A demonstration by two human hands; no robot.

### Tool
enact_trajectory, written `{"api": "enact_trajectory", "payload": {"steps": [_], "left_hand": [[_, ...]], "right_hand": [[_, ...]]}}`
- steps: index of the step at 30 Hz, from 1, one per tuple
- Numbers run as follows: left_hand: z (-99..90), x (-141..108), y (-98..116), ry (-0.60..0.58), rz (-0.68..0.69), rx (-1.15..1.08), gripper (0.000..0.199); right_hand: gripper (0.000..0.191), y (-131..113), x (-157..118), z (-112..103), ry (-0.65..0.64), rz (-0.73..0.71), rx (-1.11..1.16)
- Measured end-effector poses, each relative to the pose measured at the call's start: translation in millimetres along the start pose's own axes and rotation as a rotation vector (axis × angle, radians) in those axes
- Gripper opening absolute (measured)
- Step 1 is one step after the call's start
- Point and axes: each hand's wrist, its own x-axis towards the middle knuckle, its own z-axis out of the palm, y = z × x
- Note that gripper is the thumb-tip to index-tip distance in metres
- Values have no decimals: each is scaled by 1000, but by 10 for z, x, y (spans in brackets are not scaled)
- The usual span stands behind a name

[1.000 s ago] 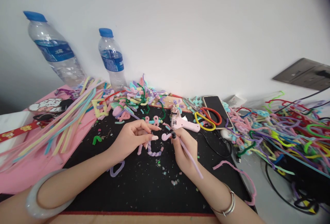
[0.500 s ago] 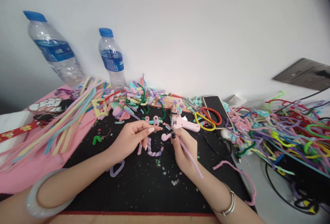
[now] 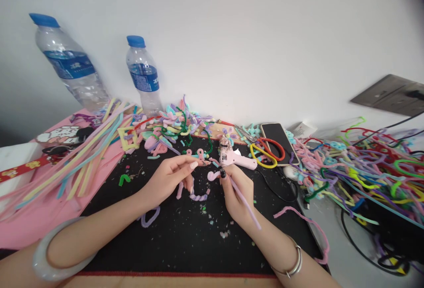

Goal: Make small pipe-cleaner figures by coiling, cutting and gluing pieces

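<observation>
A black mat (image 3: pixel 172 248) fills the centre, its red-stitched front edge along the bottom of the frame; scraps dot its lower middle, the widest room. A heap of pipe cleaners (image 3: pixel 334 160) crowds the right, and bottles (image 3: pixel 144 78) stand upper left. The left hand (image 3: pixel 172 177) has thumb and forefinger together, on what I cannot tell; the right hand (image 3: pixel 236 195) pinches. Above it, a phone (image 3: pixel 277 131), scissors (image 3: pixel 260 141) and glue gun (image 3: pixel 236 160) block the way. The pinched lilac pipe cleaner (image 3: pixel 244 202), curled at its upper end, slants toward lower right.
</observation>
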Motion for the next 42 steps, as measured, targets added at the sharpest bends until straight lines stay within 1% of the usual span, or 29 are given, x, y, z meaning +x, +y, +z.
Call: {"api": "enact_trajectory", "payload": {"steps": [5,12,15,20,23,26,30,36,42], "left_hand": [[6,1,18,31,18,-12,31],[7,17,-20,85,-4,19,20],[11,21,-14,98,-6,6,20],[19,17,2,132,10,-98,23],[12,11,8,130,11,-126,24],[2,10,13,139,-10,-133,25],[-5,19,17,189,-25,-122,28],[-14,28,16,226,-32,-143,24],[-21,32,-15,253,-47,-88,22]], "right_hand": [[17,2,-2,-1,-3,3,-4],[18,-2,5,-2,-2,2,-2],[18,-6,6,-6,-8,8,-10],[18,-5,4,-6,-10,13,-19],[19,2,2,-2,-8,10,-25],[19,8,2,1,-7,10,-32],[20,8,4,1,-7,15,-42],[20,12,4,-1,-8,10,-43],[21,17,5,-1,-8,12,-67]]}}
